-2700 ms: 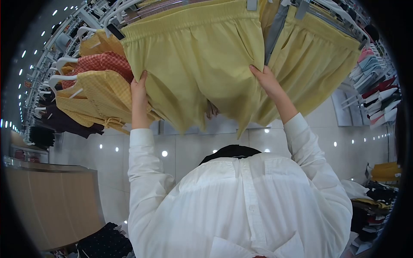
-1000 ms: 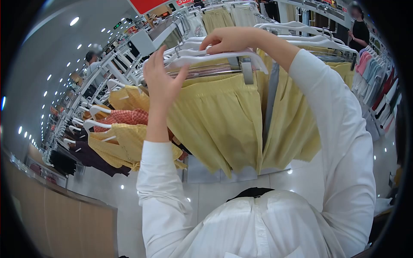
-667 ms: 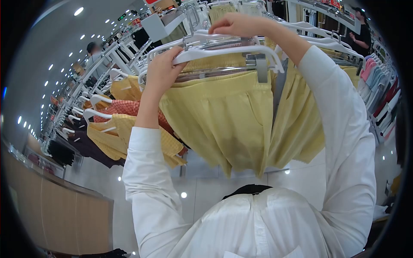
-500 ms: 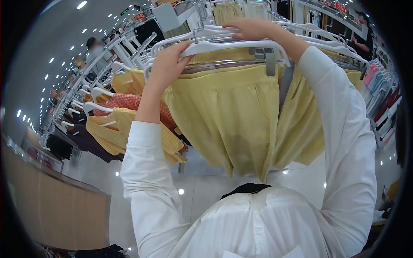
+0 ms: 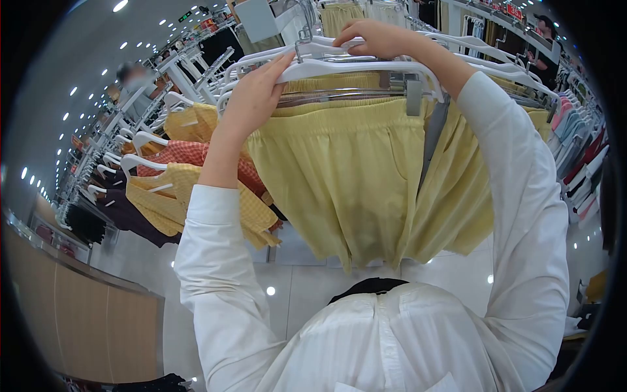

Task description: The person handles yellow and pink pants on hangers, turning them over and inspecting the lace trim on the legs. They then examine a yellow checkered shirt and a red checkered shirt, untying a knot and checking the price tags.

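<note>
Yellow shorts (image 5: pixel 339 170) with an elastic waistband hang in front of me, clipped to a white hanger (image 5: pixel 353 67). My left hand (image 5: pixel 257 95) grips the left end of this hanger, fingers together along its top and thumb lower down. My right hand (image 5: pixel 379 39) reaches over to a white hanger just behind, with its fingers bent over the bar; the fingertips are partly hidden. A metal clip (image 5: pixel 413 98) shows at the right end of the waistband. More yellow shorts (image 5: pixel 457 189) hang close on the right.
Checked yellow tops (image 5: pixel 173 196) and a red checked top (image 5: pixel 186 153) hang at left. A wooden counter (image 5: pixel 85 307) stands at lower left on the shiny tiled floor (image 5: pixel 300 287). One person (image 5: pixel 134 85) is far left, another (image 5: pixel 545 59) far right, among clothes racks.
My left hand's fingers have straightened along the hanger. My right hand has shifted slightly left and its fingers bend more. The shorts hang nearly as before; the view has turned slightly.
</note>
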The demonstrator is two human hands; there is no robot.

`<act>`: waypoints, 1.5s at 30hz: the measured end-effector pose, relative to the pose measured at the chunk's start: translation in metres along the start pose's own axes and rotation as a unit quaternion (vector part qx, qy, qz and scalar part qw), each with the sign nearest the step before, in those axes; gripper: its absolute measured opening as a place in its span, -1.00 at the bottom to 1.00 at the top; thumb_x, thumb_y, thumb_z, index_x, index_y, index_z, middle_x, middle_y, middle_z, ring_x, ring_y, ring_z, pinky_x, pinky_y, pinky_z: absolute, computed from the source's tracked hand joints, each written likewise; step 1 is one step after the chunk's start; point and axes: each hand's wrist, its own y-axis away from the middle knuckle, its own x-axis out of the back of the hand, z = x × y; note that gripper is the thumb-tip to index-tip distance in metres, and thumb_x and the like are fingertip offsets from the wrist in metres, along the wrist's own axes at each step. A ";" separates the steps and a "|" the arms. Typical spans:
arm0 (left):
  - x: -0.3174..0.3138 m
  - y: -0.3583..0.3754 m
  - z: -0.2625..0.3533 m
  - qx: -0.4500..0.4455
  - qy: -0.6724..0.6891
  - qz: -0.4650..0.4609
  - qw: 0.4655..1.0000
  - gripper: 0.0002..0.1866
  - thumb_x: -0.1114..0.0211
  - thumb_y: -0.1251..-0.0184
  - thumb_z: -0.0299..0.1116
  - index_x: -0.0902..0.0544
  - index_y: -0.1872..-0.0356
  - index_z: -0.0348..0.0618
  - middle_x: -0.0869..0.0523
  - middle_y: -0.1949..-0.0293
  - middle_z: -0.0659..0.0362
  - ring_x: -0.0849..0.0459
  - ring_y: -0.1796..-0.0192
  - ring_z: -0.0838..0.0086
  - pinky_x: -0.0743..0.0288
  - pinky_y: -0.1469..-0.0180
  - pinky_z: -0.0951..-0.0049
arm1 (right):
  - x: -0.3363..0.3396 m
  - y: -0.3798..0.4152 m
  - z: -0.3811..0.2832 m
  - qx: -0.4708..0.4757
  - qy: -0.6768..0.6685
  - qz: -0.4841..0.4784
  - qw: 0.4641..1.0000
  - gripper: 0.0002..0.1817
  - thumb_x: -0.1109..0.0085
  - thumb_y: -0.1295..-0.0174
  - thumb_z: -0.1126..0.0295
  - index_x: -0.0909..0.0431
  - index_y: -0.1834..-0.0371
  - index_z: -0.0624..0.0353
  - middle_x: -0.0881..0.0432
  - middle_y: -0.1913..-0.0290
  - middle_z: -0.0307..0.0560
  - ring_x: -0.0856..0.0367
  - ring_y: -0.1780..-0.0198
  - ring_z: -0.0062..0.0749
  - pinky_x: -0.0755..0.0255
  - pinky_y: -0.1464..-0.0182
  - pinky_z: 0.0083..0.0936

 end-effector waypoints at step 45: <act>-0.012 -0.008 -0.020 -0.018 -0.033 0.017 0.999 -0.37 -0.10 0.07 -0.63 -0.30 -0.16 -0.02 -0.53 0.06 -0.03 -0.49 0.04 0.10 -0.37 0.00 0.26 | -0.001 -0.035 0.014 -0.105 -0.034 -0.069 0.991 -0.49 0.06 -0.23 0.19 -0.21 -0.23 0.10 -0.53 0.35 -0.15 -0.49 0.39 -0.52 -0.38 0.31 -0.58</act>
